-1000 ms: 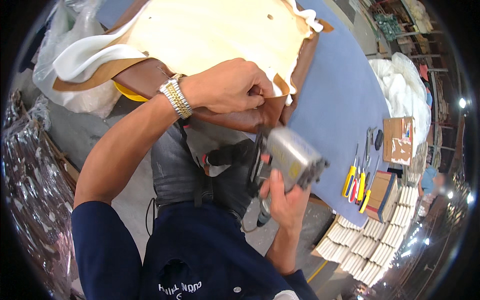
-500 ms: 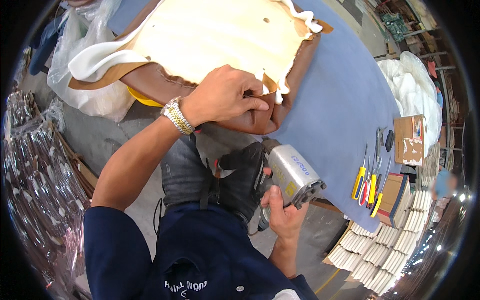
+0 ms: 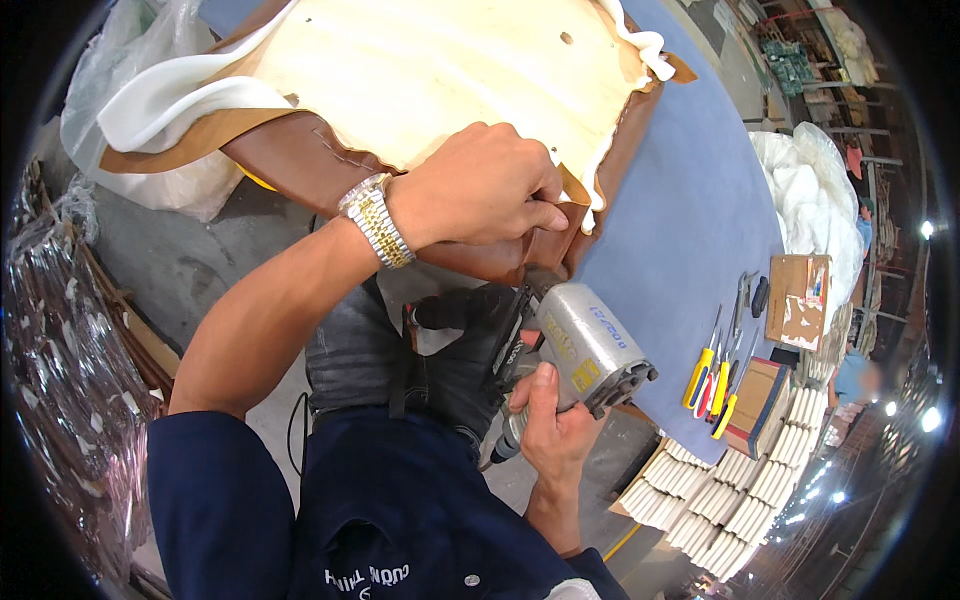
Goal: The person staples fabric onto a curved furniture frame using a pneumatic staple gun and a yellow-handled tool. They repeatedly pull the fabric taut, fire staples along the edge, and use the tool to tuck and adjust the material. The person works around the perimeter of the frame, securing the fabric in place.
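My left hand (image 3: 480,185) pinches the brown leather (image 3: 300,160) folded over the plywood seat panel's (image 3: 430,70) near edge, while my right hand (image 3: 550,425) grips the grey staple gun (image 3: 585,345) just below, its nose angled up toward that fold.

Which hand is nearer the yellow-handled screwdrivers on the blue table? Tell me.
Right. The right hand grips the grey staple gun just beside the screwdrivers; the left hand presses the brown leather farther up the table.

Grey concrete floor (image 3: 190,260), blue-topped workbench (image 3: 690,200), bright ceiling lamps (image 3: 925,228).
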{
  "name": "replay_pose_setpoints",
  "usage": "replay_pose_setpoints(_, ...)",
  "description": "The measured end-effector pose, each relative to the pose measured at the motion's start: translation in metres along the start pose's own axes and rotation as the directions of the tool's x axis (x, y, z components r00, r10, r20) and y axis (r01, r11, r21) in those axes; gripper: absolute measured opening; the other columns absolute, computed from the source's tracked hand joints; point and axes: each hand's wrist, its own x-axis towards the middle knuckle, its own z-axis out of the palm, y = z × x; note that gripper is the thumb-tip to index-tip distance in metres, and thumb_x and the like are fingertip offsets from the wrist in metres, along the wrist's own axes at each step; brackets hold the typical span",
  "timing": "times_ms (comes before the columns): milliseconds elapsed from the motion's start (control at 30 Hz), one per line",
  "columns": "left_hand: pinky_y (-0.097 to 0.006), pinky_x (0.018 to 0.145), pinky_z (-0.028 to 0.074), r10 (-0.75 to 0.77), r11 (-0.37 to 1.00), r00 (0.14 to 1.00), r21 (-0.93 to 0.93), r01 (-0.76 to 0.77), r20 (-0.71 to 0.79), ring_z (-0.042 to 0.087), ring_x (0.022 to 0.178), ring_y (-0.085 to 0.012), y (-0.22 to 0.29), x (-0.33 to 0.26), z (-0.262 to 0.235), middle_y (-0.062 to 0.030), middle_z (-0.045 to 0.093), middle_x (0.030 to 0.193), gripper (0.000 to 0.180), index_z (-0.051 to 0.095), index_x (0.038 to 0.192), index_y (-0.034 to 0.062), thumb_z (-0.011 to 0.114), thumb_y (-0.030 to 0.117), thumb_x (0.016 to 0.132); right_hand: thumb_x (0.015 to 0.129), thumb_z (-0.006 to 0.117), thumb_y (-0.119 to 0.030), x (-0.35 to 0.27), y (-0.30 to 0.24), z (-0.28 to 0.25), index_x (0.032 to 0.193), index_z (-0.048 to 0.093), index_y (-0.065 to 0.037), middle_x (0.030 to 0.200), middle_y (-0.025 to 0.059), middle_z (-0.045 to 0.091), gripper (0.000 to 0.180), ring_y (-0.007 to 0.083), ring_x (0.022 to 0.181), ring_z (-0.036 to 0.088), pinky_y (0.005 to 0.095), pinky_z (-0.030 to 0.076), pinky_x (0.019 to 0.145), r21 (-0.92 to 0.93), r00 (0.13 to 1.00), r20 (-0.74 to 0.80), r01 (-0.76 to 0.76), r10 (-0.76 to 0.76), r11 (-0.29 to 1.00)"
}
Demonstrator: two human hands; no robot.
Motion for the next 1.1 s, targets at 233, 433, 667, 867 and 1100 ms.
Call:
replay_pose_setpoints(233,-0.042,0.065,0.054,-0.049,0.998,0.998,-0.028,0.049,0.026,0.068,0.064,-0.0346,0.001,-0.008,0.003,-0.0149,0.070,0.069,0.020,0.079,0.081,0.0081,0.076,0.028,0.085,0.099,0.055,0.004,0.014,-0.029,0.020,0.139,0.046,0.006,0.115,0.0163,0.069,0.041,0.0094,0.065,0.059,0.0248,0.050,0.055,-0.052,0.989,-0.067,-0.134,0.131,0.990)
replay_pose_setpoints(433,-0.042,0.066,0.054,-0.012,0.999,1.000,-0.043,0.011,-0.015,0.069,0.067,-0.0356,-0.003,-0.012,0.010,-0.0151,0.071,0.073,0.021,0.080,0.084,0.0079,0.075,0.028,0.085,0.102,0.052,-0.001,0.020,-0.036,0.020,0.131,0.054,0.005,0.099,0.0105,0.070,0.030,0.0092,0.057,0.056,0.0245,0.045,0.052,-0.184,0.994,-0.033,-0.113,0.108,0.976)
replay_pose_setpoints(667,-0.033,0.069,0.053,0.050,0.982,0.988,-0.171,-0.075,-0.146,0.068,0.074,-0.0242,-0.015,-0.022,-0.025,-0.0146,0.074,0.088,0.019,0.076,0.097,0.0011,0.073,0.020,0.093,0.097,0.064,-0.001,0.021,-0.038,-0.044,0.130,0.055,0.004,0.093,0.0085,0.069,0.035,0.0091,0.060,0.058,0.0253,0.049,0.052,-0.030,0.999,0.016,-0.030,0.031,0.999)
replay_pose_setpoints(867,-0.034,0.078,0.053,-0.094,0.995,0.960,-0.006,0.096,-0.264,0.068,0.082,-0.0227,-0.009,-0.069,-0.059,-0.0121,0.073,0.093,0.020,0.078,0.104,0.0053,0.077,0.017,0.088,0.095,0.071,-0.020,0.077,-0.023,-0.154,0.122,0.057,0.003,0.097,0.0222,0.069,0.038,0.0399,0.084,0.069,0.0432,0.054,0.077,-0.853,0.950,-0.167,-0.006,-0.263,0.522)
replay_pose_setpoints(1100,-0.040,0.091,0.046,-0.051,0.971,0.998,0.232,0.056,-0.029,0.059,0.100,-0.0278,0.003,-0.058,-0.041,-0.0079,0.067,0.104,0.025,0.079,0.108,0.0099,0.080,0.020,0.085,0.095,0.069,-0.014,0.111,0.035,-0.198,0.131,0.061,-0.001,0.130,0.0196,0.066,0.039,0.0364,0.123,0.062,0.0426,0.046,0.105,-0.785,0.938,-0.009,0.208,-0.346,0.584)
